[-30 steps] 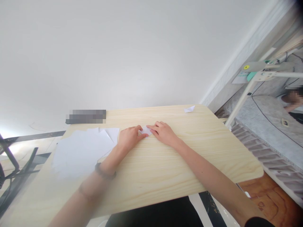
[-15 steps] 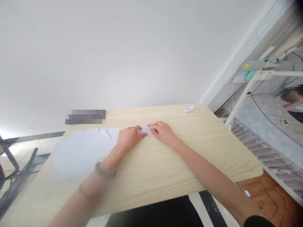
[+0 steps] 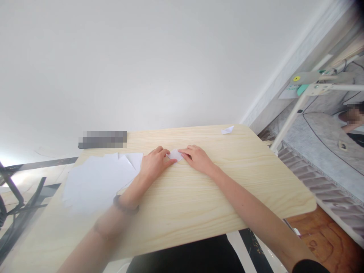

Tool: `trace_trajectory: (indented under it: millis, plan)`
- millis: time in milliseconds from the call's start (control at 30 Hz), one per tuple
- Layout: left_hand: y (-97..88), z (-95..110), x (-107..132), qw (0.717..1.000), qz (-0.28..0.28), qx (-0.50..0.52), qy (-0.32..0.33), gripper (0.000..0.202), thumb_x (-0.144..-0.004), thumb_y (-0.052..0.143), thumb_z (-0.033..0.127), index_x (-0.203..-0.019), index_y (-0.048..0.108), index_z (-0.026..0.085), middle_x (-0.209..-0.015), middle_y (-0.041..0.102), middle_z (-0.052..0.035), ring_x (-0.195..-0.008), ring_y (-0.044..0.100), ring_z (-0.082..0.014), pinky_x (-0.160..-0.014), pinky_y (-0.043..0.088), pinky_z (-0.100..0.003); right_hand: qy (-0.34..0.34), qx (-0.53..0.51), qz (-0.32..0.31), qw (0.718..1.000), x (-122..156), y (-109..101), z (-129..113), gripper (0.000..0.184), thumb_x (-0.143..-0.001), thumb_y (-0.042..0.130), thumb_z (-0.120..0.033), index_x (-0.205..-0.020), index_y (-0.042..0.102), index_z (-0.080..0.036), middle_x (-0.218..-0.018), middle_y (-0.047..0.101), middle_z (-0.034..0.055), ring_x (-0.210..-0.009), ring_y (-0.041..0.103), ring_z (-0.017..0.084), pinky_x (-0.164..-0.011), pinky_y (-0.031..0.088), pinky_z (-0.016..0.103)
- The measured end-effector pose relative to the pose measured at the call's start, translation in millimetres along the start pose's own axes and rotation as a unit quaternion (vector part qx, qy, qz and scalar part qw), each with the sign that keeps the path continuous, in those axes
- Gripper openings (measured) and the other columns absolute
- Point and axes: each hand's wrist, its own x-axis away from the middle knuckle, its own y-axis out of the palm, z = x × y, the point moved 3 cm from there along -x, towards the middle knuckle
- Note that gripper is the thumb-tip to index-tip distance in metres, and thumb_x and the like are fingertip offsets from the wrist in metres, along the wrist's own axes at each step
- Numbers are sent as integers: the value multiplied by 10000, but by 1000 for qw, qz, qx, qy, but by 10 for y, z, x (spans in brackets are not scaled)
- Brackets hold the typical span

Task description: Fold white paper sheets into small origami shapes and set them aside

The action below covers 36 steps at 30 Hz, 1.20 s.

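Note:
A small folded piece of white paper (image 3: pixel 175 155) lies on the wooden table between my two hands. My left hand (image 3: pixel 156 163) grips its left side with thumb and fingers. On the right side, my right hand (image 3: pixel 195 158) pinches the paper's edge between thumb and forefinger. Part of the paper is hidden under my fingertips. Left of my left hand, a spread of white paper sheets (image 3: pixel 96 182) covers that side of the table, partly behind my wrist.
A folded white paper shape (image 3: pixel 227 130) rests near the table's far right corner. At the back left lies a dark, blurred-out object (image 3: pixel 102 140). The wooden table (image 3: pixel 256 178) meets a white wall. Beyond its right edge are a white metal frame (image 3: pixel 292 113) and a person (image 3: pixel 352 119).
Both hands stay on the small paper, with only slight finger shifts. The left fingers have lifted a little. Nothing else has visibly moved.

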Motion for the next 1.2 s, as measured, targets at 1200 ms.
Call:
trace_trajectory:
  millis: [1200]
  plan:
    - [21, 27, 10, 999, 22, -28, 27, 376, -790, 425, 511, -1058, 546, 276, -1071, 543, -30, -841, 560, -199, -593, 413, -274, 12, -14, 21, 1000, -10, 8, 18, 254, -858, 413, -244, -1010, 613, -209, -836, 590, 39, -805, 513, 137, -770, 383, 267]
